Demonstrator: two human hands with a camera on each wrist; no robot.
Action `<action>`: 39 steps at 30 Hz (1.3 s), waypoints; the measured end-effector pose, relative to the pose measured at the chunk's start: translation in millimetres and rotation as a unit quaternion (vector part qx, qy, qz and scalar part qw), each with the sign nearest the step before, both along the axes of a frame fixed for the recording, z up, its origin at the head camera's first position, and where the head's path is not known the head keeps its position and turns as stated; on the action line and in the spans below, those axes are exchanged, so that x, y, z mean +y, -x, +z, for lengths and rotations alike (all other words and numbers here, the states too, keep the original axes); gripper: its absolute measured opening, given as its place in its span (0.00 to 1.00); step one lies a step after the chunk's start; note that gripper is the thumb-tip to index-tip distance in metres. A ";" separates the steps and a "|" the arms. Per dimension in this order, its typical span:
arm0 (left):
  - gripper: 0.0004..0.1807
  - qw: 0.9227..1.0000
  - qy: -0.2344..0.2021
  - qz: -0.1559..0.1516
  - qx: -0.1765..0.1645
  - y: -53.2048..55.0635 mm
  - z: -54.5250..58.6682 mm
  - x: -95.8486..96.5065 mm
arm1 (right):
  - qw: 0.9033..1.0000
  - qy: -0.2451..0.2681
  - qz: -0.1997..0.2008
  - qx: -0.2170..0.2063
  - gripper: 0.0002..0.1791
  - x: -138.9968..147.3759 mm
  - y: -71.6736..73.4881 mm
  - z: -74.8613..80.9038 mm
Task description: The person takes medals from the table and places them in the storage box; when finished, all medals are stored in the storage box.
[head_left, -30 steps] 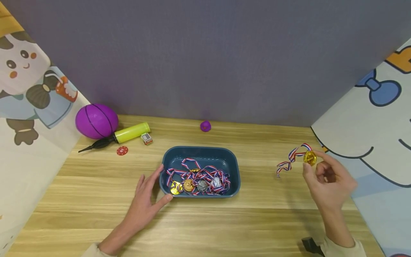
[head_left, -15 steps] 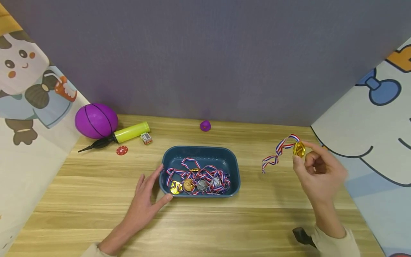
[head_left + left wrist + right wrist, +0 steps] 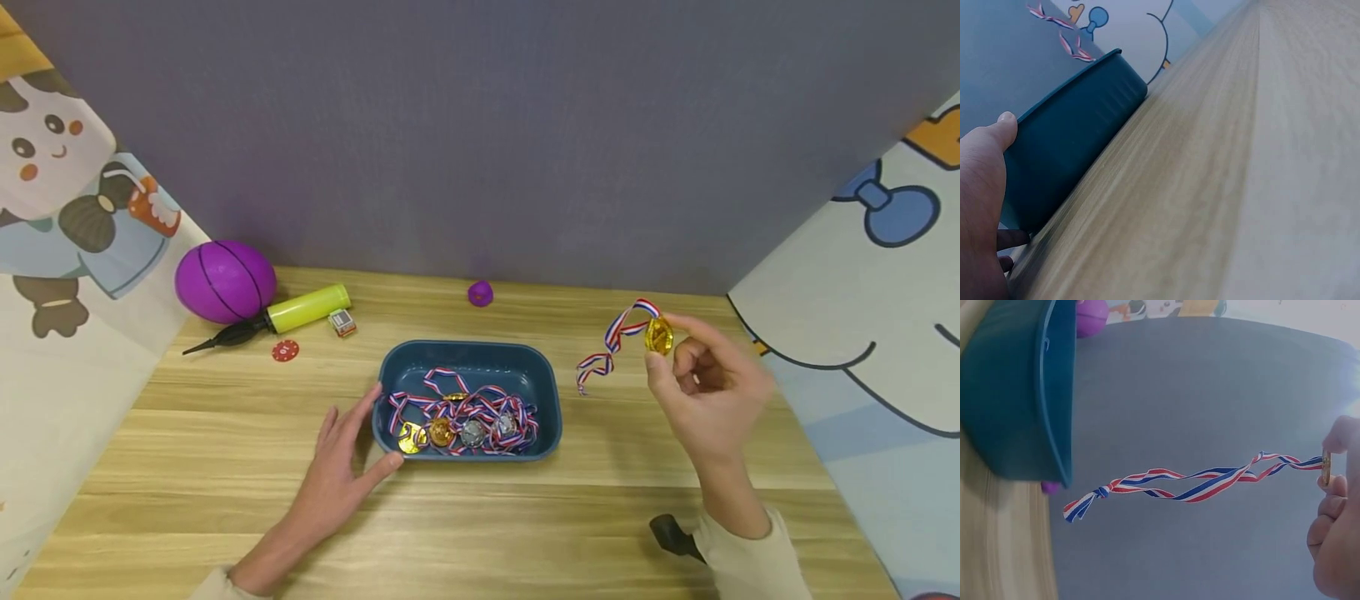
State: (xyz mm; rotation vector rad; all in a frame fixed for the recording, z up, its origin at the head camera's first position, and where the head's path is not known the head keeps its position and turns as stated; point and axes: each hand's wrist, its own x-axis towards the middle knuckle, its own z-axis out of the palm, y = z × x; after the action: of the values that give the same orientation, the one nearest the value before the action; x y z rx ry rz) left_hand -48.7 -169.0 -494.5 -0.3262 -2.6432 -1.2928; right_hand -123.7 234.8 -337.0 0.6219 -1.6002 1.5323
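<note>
Between thumb and forefinger, my right hand [image 3: 708, 387] pinches a gold medal [image 3: 659, 337] in the air, right of the dark blue basin [image 3: 551, 400]. Its red, white and blue ribbon [image 3: 1210, 481] dangles with a knot near the end. Inside the basin lie several medals on tangled striped ribbons: a gold medal [image 3: 410, 437], a bronze-coloured medal [image 3: 440, 432] and two silver medals, one a silver medal [image 3: 472, 433]. My left hand [image 3: 339, 467] touches the basin's left end with fingers spread and fairly straight, thumb at the front rim.
At the back left are a purple ball [image 3: 227, 282], a yellow-green hand pump [image 3: 307, 308], a small box [image 3: 342, 323] and a red chip [image 3: 285, 351]. A small purple object [image 3: 480, 293] sits near the grey back panel [image 3: 480, 142]. Printed side panels flank the wooden table [image 3: 480, 525].
My right hand has moved left and slightly away from me, carrying the gold medal and its ribbon closer to the basin. The left hand and basin have stayed put.
</note>
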 end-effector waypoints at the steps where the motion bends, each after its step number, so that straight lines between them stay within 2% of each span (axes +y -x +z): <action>1: 0.53 1.000 0.000 0.000 0.000 0.1 0.0 0.1 | 1.000 0.001 0.008 0.001 0.18 -2.4 0.4 -0.1; 12: 0.53 1.000 -0.001 0.000 0.002 0.2 1.1 0.2 | 0.999 -0.041 0.018 -0.010 0.20 -25.5 2.8 -0.7; 16: 0.53 1.000 -0.002 -0.002 0.001 0.0 2.0 0.8 | 0.994 -0.089 0.012 -0.054 0.21 -31.5 1.7 -3.8; 20: 0.53 1.000 0.000 -0.003 -0.001 -0.6 2.9 1.4 | 0.982 -0.159 0.002 -0.105 0.22 -37.4 4.2 -16.4; 25: 0.53 1.000 0.000 0.000 -0.001 -1.1 3.2 1.1 | 0.957 -0.248 0.010 -0.153 0.22 -43.0 9.1 -41.3; 28: 0.53 1.000 0.001 0.001 -0.001 -1.0 3.1 0.9 | 0.936 -0.298 0.019 -0.189 0.20 -46.0 10.4 -53.3; 34: 0.53 1.000 -0.001 -0.001 0.000 -0.9 2.7 1.1 | 0.882 -0.406 0.001 -0.240 0.19 -52.3 11.3 -66.1; 36: 0.53 1.000 -0.001 -0.002 0.000 -0.7 2.6 1.0 | 0.863 -0.442 -0.013 -0.243 0.20 -54.5 11.3 -68.4; 39: 0.53 1.000 0.000 -0.002 0.000 -0.4 2.7 0.9 | 0.841 -0.484 -0.028 -0.238 0.21 -57.4 11.3 -71.5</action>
State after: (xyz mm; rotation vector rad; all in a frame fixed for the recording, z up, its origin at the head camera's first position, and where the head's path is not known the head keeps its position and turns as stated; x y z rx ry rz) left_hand -48.3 -168.1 -491.8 -0.3302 -2.6443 -1.2944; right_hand -135.0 177.4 -408.5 0.7207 -2.7741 0.7473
